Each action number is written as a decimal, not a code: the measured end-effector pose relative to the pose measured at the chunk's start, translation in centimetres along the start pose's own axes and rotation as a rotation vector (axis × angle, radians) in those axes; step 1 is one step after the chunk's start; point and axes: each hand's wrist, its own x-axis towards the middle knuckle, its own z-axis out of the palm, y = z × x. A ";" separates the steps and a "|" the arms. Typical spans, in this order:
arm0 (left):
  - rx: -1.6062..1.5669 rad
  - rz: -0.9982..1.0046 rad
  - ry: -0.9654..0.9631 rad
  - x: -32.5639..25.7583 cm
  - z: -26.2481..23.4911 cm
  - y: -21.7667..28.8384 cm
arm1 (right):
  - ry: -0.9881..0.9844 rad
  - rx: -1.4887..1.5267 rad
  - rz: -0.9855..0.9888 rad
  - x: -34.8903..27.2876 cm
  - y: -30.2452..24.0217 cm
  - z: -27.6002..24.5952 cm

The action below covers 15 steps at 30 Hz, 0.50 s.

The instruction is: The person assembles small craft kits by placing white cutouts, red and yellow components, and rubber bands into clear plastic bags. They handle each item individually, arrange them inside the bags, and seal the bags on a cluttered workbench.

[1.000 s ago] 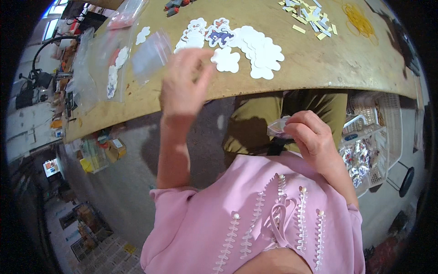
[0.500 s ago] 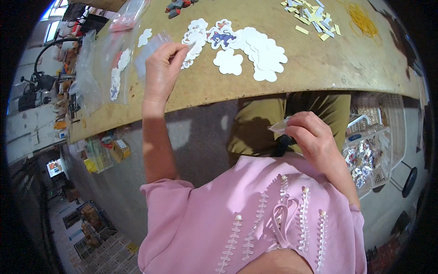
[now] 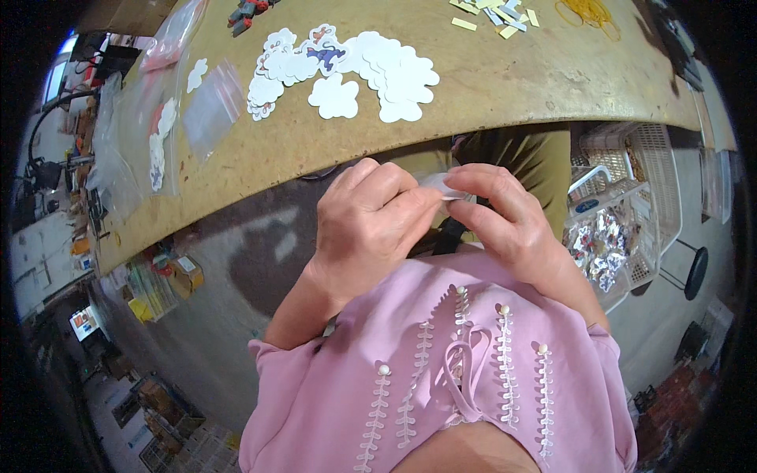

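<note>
Over my lap, just off the table edge, both my hands meet at the fingertips. My left hand (image 3: 367, 213) is closed in a pinch on a small white paper cutout (image 3: 433, 182). Between thumb and fingers my right hand (image 3: 509, 221) grips a small clear plastic bag (image 3: 456, 194). Fingers cover much of both, so I cannot tell whether the cutout is inside the bag. Beyond my hands lie a pile of white flower-shaped cutouts (image 3: 397, 75), a separate one (image 3: 333, 96), and a printed one with a dark blue figure (image 3: 326, 55).
Flat clear zip bags (image 3: 213, 109) lie on the table (image 3: 512, 87) at left, near larger plastic bags (image 3: 126, 150). Yellow and grey strips (image 3: 505, 14) and yellow rubber bands (image 3: 587, 14) sit at the far right. A white basket (image 3: 669, 181) with filled packets (image 3: 603, 244) stands to my right.
My left hand has come back from the cutouts on the table to my right hand, bringing a white piece. My right hand has moved slightly left and up. The view has shifted.
</note>
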 end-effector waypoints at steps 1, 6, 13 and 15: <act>0.078 0.013 -0.020 -0.1 0.3 0.0 | 0.004 0.006 0.002 -0.1 -0.1 0.0; 0.050 -0.001 -0.042 -0.6 0.7 0.1 | -0.016 -0.007 0.019 -0.1 0.0 0.4; -0.100 -0.108 0.053 2.4 -2.5 -3.7 | -0.003 -0.117 0.035 -0.4 0.6 -0.4; -0.023 -0.198 0.047 4.8 -3.7 -6.5 | -0.008 -0.127 0.064 -0.6 0.7 -0.3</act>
